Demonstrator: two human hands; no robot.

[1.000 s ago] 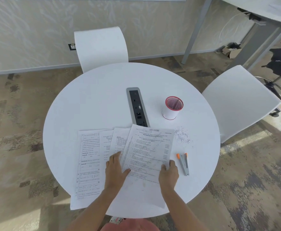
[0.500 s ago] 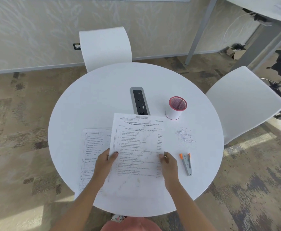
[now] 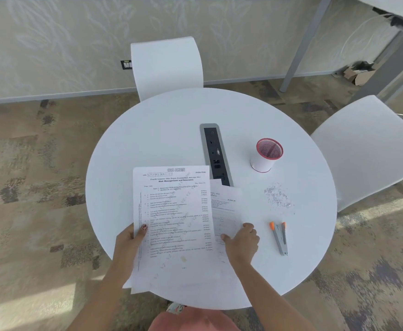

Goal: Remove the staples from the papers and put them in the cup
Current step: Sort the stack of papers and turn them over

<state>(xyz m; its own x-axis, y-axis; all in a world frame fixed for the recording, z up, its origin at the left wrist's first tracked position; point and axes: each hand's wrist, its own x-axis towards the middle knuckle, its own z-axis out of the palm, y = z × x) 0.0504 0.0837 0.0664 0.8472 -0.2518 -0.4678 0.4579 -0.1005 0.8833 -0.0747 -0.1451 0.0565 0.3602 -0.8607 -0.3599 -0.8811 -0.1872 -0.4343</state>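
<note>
Round white table (image 3: 148,139) in front of me, two white chairs around it: one at the far side (image 3: 167,68), one to my right (image 3: 367,144). Grey power strip (image 3: 216,154) is set into the tabletop near centre; its near end is covered by paper.

Papers: top printed exam sheet (image 3: 174,211) sits left of centre, its near edge hanging past the table rim toward me. A second sheet (image 3: 226,206) lies flat under it, sticking out on the right.

My left hand (image 3: 130,244) is closed on the left edge of the top sheet, thumb on top of the page, fingers underneath and out of sight. At least one more sheet edge shows below that grip; can't tell how many.

My right hand (image 3: 242,240) is on the second sheet, fingers curled loosely, thumb pressed flat on the paper. Looks like a hold-down rather than a pinch; can't tell if anything is gripped.

Cup (image 3: 266,155): white with red mesh rim, upright, right of the power strip, well apart from both hands.

Staple remover (image 3: 280,237): grey with orange tips, flat on the table just right of my right hand, not touched.

Loose staples (image 3: 278,197): small scattered pile on the table between cup and remover, outside the cup.
</note>
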